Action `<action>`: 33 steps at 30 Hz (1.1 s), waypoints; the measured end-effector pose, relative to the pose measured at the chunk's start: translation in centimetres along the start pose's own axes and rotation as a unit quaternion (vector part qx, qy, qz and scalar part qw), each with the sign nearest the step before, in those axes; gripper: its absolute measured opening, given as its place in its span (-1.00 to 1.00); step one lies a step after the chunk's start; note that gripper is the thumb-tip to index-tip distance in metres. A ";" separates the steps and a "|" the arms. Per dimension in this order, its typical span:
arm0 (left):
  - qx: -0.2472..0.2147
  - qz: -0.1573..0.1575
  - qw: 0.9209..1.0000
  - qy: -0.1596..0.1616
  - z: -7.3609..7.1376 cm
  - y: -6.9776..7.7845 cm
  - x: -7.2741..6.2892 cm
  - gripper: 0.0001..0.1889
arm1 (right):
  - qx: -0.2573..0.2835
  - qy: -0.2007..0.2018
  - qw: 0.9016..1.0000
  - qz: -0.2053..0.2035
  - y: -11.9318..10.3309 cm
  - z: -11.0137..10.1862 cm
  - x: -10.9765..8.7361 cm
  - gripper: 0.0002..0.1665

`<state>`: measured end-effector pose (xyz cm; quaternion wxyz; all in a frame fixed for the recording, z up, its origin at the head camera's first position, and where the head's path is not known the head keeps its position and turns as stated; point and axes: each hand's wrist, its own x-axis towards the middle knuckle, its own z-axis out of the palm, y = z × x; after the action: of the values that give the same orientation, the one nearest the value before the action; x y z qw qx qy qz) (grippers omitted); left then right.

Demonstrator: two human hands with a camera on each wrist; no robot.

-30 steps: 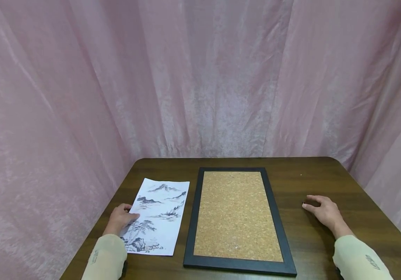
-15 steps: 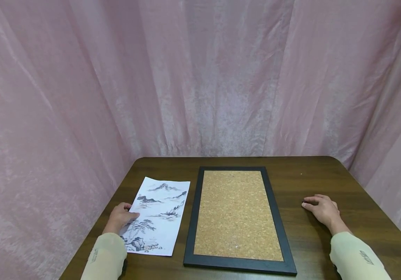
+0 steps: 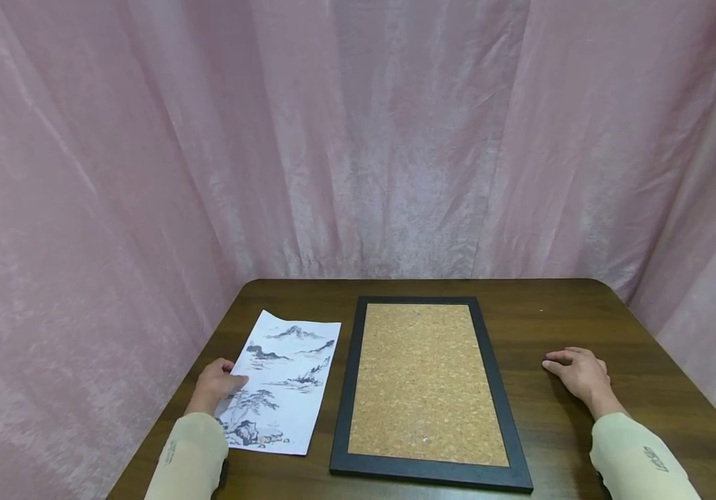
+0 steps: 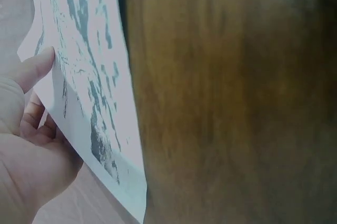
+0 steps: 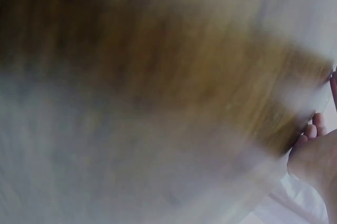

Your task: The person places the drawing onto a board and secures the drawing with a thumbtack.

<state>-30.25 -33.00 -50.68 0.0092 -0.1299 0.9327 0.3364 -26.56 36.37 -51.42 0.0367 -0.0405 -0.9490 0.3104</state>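
Observation:
A white sheet of paper [image 3: 285, 389] printed with an ink landscape lies left of a cork board [image 3: 426, 382] with a black frame [image 3: 503, 417]. My left hand [image 3: 215, 384] pinches the sheet's left edge, thumb on top and fingers below. In the left wrist view that edge of the paper [image 4: 113, 124] is lifted and bent. My right hand [image 3: 579, 375] rests low over the table, right of the board. Its thumb and index finger meet on a small dark thing [image 3: 544, 357], too small to tell its kind. The right wrist view is blurred, with the fingers at its edge.
The brown wooden table [image 3: 520, 295] has rounded far corners. Pink curtains [image 3: 395, 139] hang behind it and at both sides. A tiny pale speck [image 3: 541, 310] lies on the tabletop at the far right.
The right thumb and index finger have come together on the small dark thing. The paper's far left corner has risen slightly, with the left hand still on its edge.

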 end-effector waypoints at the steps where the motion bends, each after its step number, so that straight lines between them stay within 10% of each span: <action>1: -0.002 0.002 1.000 0.002 0.0 -0.1 0.0 -0.48 | 0.001 -0.001 1.000 0.004 0.0 -0.1 0.0 -0.46; 20: -0.161 -0.007 0.987 0.002 -0.6 -0.4 0.3 -0.53 | -0.003 0.009 1.000 0.007 0.1 0.0 0.1 -0.51; 33: -0.356 -0.045 0.933 0.019 -0.8 3.4 1.0 -0.51 | -0.002 0.017 1.000 0.003 0.2 0.5 -0.1 -0.56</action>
<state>-32.00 -31.25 -48.02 -0.0399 -0.1730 0.7447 0.6433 -26.45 36.19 -51.92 0.0521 -0.0488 -0.9487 0.3081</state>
